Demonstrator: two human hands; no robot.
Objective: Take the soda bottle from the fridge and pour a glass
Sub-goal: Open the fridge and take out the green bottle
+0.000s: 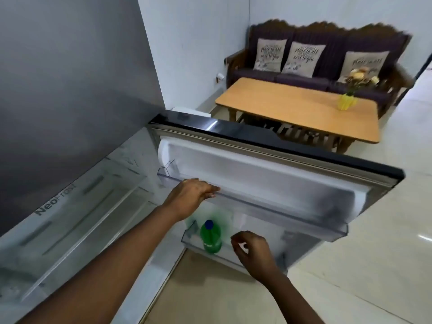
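The fridge door (280,174) stands wide open to my right. A green soda bottle (210,238) with a blue cap stands upright in the lower door shelf (190,232). My left hand (191,195) rests on the front rail of the upper door shelf (268,208), fingers curled over its edge. My right hand (253,251) hovers just right of the bottle, fingers loosely curled and apart, holding nothing and not touching the bottle. No glass is in view.
The fridge interior (77,218) with white shelves lies to my left. Beyond the door are a wooden coffee table (292,106) bearing a yellow flower vase (347,101), a dark sofa (327,54) with cushions, and pale floor tiles (374,230).
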